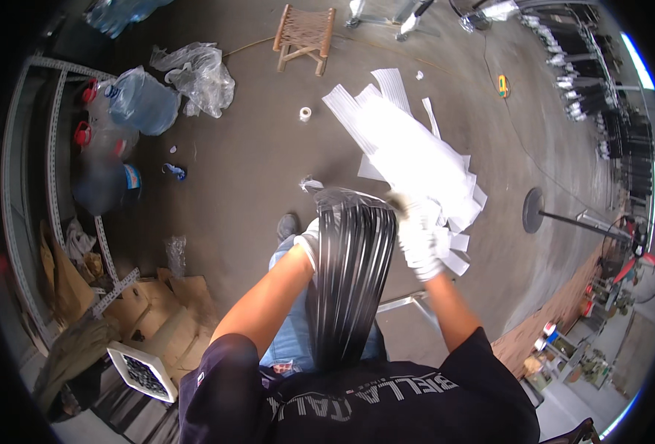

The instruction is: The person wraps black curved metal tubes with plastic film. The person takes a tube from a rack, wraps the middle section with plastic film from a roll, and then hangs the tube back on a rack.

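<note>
A thick bundle of long black strips (pixel 353 277) wrapped in clear plastic film stands across my lap, its far end raised. My left hand (pixel 309 243), in a white glove, grips the bundle's left side; its fingers are hidden behind it. At the far right corner of the bundle is my right hand (pixel 417 240), also white-gloved, with its fingers smeared by motion. Loose clear film (pixel 349 197) covers the bundle's far end. Beyond my right hand, a pile of white foam sheets and strips (pixel 416 152) lies on the floor.
A woven stool (pixel 304 37) stands far ahead, with a roll of tape (pixel 305 114) nearer on the floor. Large water jugs (pixel 144 102) and a metal rack (pixel 55 148) are at left. Cardboard (pixel 172 311) and a white tub (pixel 142 370) sit near left. A fan (pixel 638 259) is at right.
</note>
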The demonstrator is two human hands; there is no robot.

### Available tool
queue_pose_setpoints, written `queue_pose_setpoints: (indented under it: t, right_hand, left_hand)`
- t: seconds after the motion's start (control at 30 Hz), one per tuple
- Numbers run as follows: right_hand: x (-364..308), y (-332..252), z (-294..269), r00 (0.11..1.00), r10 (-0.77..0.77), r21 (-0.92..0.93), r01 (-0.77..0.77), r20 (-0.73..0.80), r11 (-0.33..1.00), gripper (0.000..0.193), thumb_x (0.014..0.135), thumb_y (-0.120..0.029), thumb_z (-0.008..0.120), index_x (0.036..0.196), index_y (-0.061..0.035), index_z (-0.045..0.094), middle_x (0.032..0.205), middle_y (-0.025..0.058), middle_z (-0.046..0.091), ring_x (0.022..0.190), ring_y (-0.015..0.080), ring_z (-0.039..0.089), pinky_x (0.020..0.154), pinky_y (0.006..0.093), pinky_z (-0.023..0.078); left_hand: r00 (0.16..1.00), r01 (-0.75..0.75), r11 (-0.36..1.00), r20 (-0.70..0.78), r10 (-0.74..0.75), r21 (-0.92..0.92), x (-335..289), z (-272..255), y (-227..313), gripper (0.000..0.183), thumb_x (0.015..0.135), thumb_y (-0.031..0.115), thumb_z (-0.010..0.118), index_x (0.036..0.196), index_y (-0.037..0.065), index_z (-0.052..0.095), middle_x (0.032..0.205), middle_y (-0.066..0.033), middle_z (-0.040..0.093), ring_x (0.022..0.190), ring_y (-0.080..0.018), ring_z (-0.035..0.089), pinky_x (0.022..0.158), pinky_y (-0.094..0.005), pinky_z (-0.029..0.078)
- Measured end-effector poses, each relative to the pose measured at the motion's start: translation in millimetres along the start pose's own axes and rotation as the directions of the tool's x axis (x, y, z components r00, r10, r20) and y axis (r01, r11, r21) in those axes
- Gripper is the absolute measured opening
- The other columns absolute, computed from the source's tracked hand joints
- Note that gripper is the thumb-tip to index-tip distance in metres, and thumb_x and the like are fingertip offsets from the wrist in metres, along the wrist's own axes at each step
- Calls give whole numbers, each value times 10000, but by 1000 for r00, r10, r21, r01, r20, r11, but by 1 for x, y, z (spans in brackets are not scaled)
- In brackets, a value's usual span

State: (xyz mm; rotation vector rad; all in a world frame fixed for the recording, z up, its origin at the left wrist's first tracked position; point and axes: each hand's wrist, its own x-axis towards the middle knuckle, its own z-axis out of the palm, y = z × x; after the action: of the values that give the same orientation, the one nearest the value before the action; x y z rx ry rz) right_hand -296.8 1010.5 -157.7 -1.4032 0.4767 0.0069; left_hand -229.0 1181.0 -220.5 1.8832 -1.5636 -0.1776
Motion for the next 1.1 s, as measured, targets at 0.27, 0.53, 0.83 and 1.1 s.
queue_pose_setpoints:
  t: [0.27,0.53,0.83,1.1]
  right_hand:
    - [72,-57,57,533,54,-397,554,844,732,242,856,-244,527,1006,-69,598,991,99,592,980,255,546,849,356,424]
    - [80,-31,52,600,410,-558,73,687,827,298,887,-311,504,814,-34,586,633,7,524,604,84,465,586,268,394]
    - [83,-12,39,637,45,-576,661,769,481,240,847,-216,540,1085,-204,570,718,17,548,555,180,541,538,291,472]
    - [73,-23,11,975,-210,174,219,-67,960,266,859,-303,549,857,-51,634,834,106,647,703,169,617,658,296,513]
  left_hand:
    - [942,129,987,299,-151,91,-18,50,-2,357,866,187,465,1188,34,472,1167,-102,496,1128,-158,430,982,-303,331]
    - [691,-320,-644,294,-660,-695,-75,34,35,591,835,477,421,1140,-29,430,1090,-195,519,960,-317,535,790,-404,495]
    - [339,-512,-567,455,-824,-645,-8,-49,-35,455,756,338,592,1021,-18,489,868,-152,586,743,-255,602,693,-392,532]
    - [424,-411,-619,461,-780,-669,51,-64,-54,461,704,297,646,1018,4,479,895,-175,555,772,-330,568,666,-498,524]
